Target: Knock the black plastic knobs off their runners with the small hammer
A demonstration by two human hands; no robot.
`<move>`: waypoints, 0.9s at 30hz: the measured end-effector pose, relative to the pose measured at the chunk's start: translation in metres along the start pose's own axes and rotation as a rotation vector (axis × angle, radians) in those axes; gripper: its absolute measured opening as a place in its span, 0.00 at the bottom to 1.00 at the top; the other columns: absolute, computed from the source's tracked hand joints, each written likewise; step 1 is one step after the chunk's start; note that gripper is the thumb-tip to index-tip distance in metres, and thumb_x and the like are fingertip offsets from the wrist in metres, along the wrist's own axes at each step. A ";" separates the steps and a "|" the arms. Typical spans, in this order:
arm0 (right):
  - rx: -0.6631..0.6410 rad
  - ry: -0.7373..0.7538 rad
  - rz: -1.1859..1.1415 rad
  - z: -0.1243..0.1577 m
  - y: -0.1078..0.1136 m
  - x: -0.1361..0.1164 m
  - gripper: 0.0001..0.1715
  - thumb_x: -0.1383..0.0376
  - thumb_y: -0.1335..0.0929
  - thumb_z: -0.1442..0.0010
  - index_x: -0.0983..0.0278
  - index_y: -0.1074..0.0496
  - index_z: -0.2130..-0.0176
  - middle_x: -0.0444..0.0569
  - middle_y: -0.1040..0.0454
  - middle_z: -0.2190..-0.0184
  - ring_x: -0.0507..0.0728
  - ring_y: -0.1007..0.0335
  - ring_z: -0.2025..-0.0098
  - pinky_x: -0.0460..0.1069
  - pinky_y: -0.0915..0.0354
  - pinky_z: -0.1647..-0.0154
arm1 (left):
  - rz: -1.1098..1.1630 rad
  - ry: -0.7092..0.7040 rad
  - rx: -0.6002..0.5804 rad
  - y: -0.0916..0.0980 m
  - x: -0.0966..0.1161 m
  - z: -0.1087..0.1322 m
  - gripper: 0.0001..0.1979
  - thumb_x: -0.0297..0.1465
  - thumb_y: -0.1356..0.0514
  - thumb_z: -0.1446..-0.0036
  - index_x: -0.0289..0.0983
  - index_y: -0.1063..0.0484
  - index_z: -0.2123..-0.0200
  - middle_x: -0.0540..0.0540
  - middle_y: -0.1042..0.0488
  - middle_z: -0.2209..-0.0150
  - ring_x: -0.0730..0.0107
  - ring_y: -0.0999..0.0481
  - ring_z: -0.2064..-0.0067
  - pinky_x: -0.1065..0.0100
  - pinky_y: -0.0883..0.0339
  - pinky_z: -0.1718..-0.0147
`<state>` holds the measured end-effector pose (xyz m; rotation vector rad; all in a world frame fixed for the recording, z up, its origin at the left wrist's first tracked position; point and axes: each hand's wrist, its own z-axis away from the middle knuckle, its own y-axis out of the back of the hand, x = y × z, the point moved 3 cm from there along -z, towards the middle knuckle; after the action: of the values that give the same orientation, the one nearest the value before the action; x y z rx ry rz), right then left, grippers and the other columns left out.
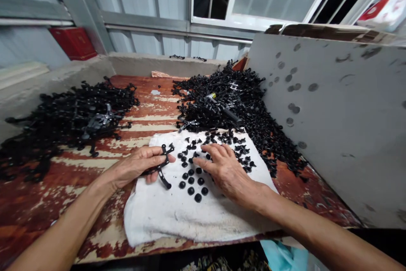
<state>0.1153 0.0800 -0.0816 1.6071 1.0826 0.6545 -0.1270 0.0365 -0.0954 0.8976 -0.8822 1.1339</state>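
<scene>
A worker's left hand grips a branched black bracket over the left side of a white cloth spread on a worn red desk. The right hand, fingers parted, reaches among small black caps on the cloth; whether its fingertips touch any cannot be told. A heap of black parts lies left of the cloth, a larger pile behind it.
</scene>
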 end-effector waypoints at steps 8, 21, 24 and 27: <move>-0.087 -0.151 0.086 -0.010 0.004 0.001 0.29 0.79 0.40 0.42 0.65 0.29 0.44 0.62 0.33 0.44 0.67 0.40 0.44 0.63 0.43 0.44 | 0.001 0.025 -0.004 -0.001 0.001 -0.001 0.37 0.54 0.33 0.57 0.29 0.28 0.54 0.52 0.32 0.83 0.78 0.36 0.83 0.76 0.44 0.82; -0.156 -0.087 -0.054 -0.027 0.006 -0.010 0.25 0.80 0.37 0.43 0.63 0.23 0.52 0.60 0.33 0.45 0.65 0.39 0.45 0.63 0.42 0.44 | 0.015 0.060 -0.080 -0.003 0.007 0.001 0.39 0.57 0.33 0.62 0.29 0.28 0.57 0.51 0.32 0.86 0.77 0.36 0.84 0.75 0.44 0.82; -0.118 -0.114 -0.062 -0.031 0.006 -0.014 0.20 0.79 0.36 0.44 0.67 0.23 0.55 0.60 0.30 0.49 0.64 0.37 0.48 0.62 0.39 0.47 | 0.018 0.070 -0.089 -0.002 0.007 -0.001 0.40 0.58 0.34 0.61 0.29 0.28 0.56 0.51 0.32 0.85 0.75 0.35 0.83 0.75 0.44 0.82; -0.142 -0.107 -0.084 -0.041 0.003 -0.023 0.17 0.78 0.35 0.43 0.67 0.23 0.58 0.60 0.30 0.49 0.65 0.37 0.48 0.62 0.39 0.48 | 0.028 0.101 -0.065 0.001 0.006 0.000 0.43 0.59 0.34 0.63 0.29 0.28 0.55 0.50 0.32 0.85 0.75 0.35 0.83 0.75 0.43 0.82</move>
<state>0.0723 0.0782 -0.0638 1.4506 0.9973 0.5709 -0.1269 0.0391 -0.0897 0.7703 -0.8460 1.1580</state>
